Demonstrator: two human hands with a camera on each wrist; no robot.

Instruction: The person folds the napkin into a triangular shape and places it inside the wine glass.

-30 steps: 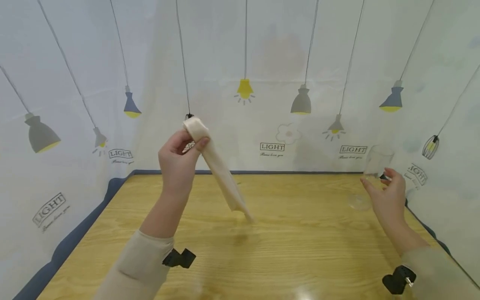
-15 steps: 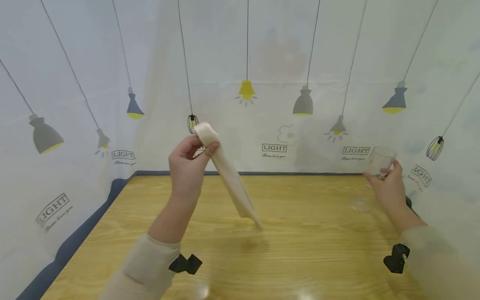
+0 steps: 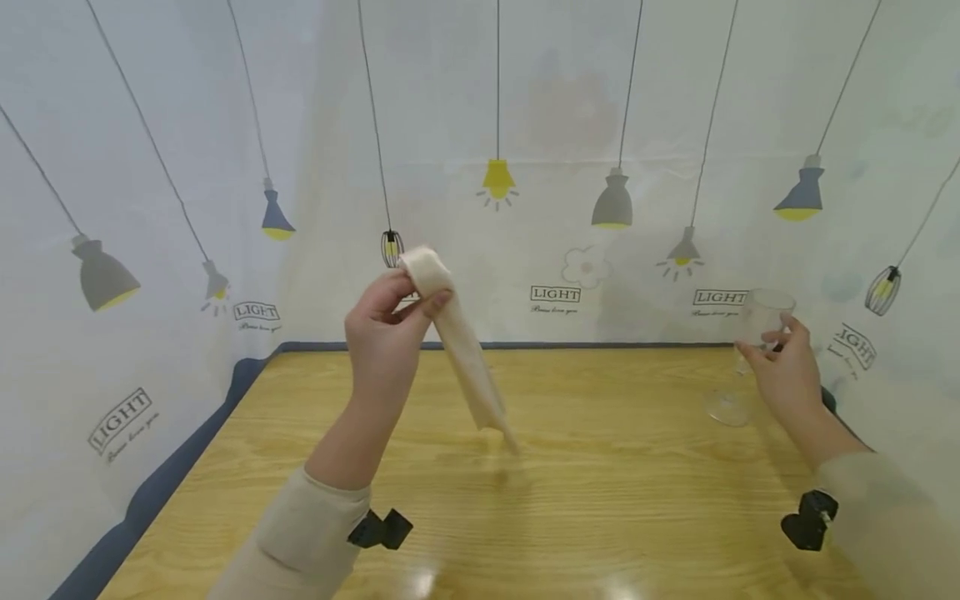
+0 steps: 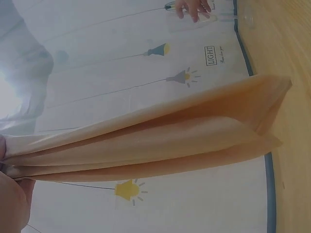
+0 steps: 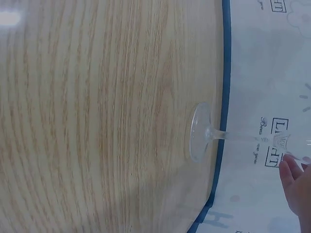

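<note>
My left hand [image 3: 386, 333] pinches a cream satin cloth [image 3: 467, 358] between thumb and fingers near its folded top. The cloth hangs down at a slant in long pleats, its lower end fanning out in the left wrist view. Far right, a clear stemmed wine glass [image 3: 767, 312] stands upright, with its round foot [image 5: 199, 132] close over the wooden table. My right hand [image 3: 783, 367] grips the glass around the lower bowl, thumb on one side and fingers on the other. Only the tips of that hand show in the right wrist view.
A wood-grain table [image 3: 585, 492] spreads below both hands. Behind it and along both sides hangs a pale curtain [image 3: 435, 100] printed with lamps, with a dark blue strip [image 3: 600, 345] at its lower edge. Black devices [image 3: 380, 528] sit at both cuffs.
My left hand has shifted right and slightly down with the cloth. Fingers of my right hand have closed in around the glass bowl, which looked tilted half a second ago and now looks upright.
</note>
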